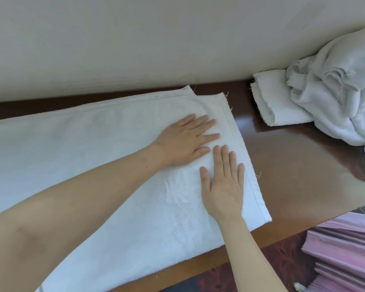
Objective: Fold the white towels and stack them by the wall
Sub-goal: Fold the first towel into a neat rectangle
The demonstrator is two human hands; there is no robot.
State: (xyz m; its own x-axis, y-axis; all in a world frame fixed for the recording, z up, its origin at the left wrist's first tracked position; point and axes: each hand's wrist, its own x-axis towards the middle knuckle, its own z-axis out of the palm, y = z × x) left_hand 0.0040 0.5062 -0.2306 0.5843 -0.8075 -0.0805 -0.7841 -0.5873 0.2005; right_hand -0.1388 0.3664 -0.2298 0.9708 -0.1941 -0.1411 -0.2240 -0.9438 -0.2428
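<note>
White towel (pixel 89 165) lies spread along the brown table (pixel 293 165), its far edge close to the wall (pixel 177 39). The left hand (pixel 183 140) and right hand (pixel 223 186) press flat on its right end, fingers straight, gripping nothing. Crumpled towels (pixel 335 91) are heaped against the wall at the right.

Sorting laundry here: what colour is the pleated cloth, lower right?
Pink to lilac, the pleated cloth; head view shows it.

Your left hand (pixel 183 142) and right hand (pixel 223 186): both bare. Left forearm (pixel 82 197) and right forearm (pixel 255 256) bare up to the frame edge. Nails (pixel 225 147) look trimmed short, though wide-angle blur leaves that unsure.
</note>
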